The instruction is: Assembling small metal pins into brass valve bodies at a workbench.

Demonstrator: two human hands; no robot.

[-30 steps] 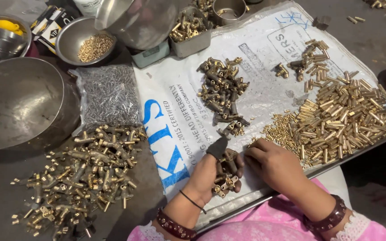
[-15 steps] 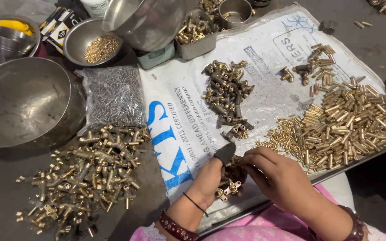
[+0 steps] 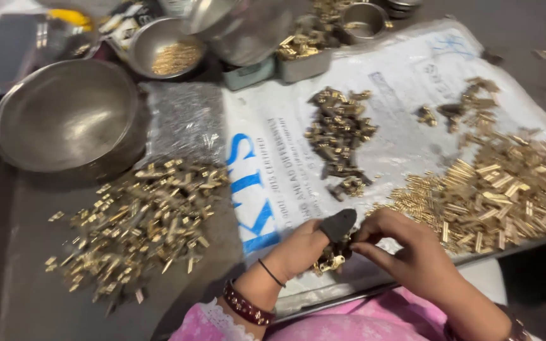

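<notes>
Grey floor with a white printed sack [image 3: 406, 132] spread over it, blue lettering at 7 o'clock, where left hand [image 3: 301, 249] and right hand [image 3: 406, 252] pinch small brass parts [image 3: 333, 259] together at 6.

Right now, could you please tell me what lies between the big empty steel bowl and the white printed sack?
In the head view, a clear bag of small silvery parts lies between the steel bowl and the white sack, touching the sack's edge.

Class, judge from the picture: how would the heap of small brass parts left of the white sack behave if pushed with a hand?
The heap of brass parts would probably scatter, since the pieces lie loose. Being metal, it is likely heavy for its size. Rounder pieces might roll.
</notes>
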